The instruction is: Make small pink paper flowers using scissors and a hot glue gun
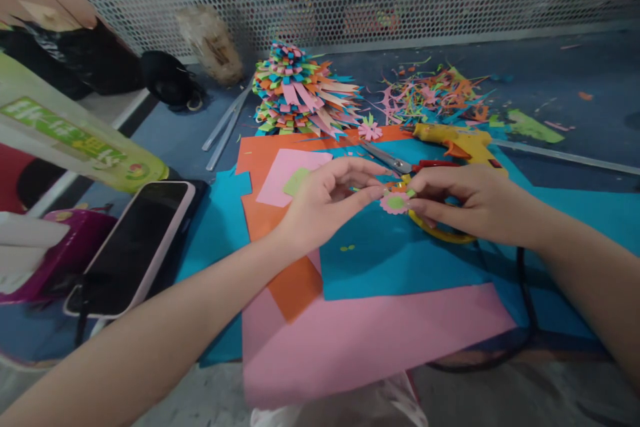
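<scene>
Between my two hands, above the blue paper sheet point(395, 267), is a small pink paper flower point(388, 205) with a scalloped edge and a green centre. My left hand point(325, 197) has its thumb and fingertip closed at the flower's left edge. At the right edge, the thumb and fingers of my right hand point(465, 203) pinch it. Just behind my hands lie scissors point(393, 160) with metal blades and a red handle part, partly covered by my right hand. A yellow glue gun point(463, 141) rests beyond my right hand. Below that hand curves a yellow loop point(443, 232), partly hidden.
Behind stands a cone of curled paper strips point(287, 90), with paper scraps point(440, 93) to its right. Orange point(295, 293) and pink sheets point(350, 340) lie underneath. At left are a phone point(137, 247) and a green bottle point(85, 127). A black cord point(527, 293) loops at right.
</scene>
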The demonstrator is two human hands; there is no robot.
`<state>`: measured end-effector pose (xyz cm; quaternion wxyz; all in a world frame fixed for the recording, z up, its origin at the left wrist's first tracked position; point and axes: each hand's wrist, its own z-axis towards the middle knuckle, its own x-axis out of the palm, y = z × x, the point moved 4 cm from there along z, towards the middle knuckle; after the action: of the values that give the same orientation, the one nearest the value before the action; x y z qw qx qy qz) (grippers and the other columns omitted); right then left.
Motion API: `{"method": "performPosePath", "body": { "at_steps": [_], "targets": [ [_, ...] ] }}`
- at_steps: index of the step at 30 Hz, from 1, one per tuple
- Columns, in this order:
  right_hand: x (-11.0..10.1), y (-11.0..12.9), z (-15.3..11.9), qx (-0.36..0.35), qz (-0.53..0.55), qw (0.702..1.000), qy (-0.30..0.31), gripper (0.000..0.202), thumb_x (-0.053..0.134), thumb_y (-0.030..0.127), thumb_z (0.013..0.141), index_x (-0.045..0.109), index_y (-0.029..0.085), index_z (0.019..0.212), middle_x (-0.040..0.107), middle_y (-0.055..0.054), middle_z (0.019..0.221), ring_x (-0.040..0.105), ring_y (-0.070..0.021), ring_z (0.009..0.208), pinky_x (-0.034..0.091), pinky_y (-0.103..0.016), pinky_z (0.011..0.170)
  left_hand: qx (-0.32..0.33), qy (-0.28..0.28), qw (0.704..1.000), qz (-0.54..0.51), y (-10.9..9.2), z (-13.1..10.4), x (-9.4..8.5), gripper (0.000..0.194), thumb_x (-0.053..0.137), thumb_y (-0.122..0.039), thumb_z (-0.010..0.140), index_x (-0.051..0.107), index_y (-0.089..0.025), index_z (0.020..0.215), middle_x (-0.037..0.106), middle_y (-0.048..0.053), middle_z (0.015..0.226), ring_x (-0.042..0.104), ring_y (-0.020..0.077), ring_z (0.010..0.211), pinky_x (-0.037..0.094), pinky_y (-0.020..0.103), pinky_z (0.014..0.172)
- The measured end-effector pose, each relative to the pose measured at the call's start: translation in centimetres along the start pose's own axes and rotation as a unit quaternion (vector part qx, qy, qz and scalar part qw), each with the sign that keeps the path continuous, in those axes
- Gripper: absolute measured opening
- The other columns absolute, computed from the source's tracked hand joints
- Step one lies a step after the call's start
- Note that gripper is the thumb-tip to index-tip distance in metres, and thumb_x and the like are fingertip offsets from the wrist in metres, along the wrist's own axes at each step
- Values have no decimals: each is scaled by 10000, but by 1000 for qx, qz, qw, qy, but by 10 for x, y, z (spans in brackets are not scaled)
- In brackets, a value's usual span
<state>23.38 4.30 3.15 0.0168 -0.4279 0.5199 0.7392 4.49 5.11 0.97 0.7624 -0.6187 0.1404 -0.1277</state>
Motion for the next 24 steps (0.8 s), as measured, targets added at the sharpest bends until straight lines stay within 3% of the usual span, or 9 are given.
{"method": "performPosePath", "body": {
  "at_steps": [4,10,24],
  "targets": [
    [0,0,0,19,7,1000,-1,305,632,525,905,569,262,766,523,31,556,432,-130,500,320,-293,450,5,-6,1000,1,1,-1,1,290,774,-411,835,718,-185,1008,762,52,867,714,146,756,530,233,600],
    [0,0,0,19,1,1000,-2,315,656,542,883,563,272,751,510,34,545,416,-136,490,307,-307,445,23,22,999,11,2,-2,2,252,784,-295,825,715,-195,1045,773,56,915,742,163,888,555,225,683],
    [1,0,0,3,-9,1000,1,282,595,492,926,577,248,786,526,45,543,433,-111,477,302,-267,428,15,15,1000,22,0,-1,1,250,786,-305,811,714,-175,1011,765,58,875,738,158,852,529,205,629]
  ]
}}
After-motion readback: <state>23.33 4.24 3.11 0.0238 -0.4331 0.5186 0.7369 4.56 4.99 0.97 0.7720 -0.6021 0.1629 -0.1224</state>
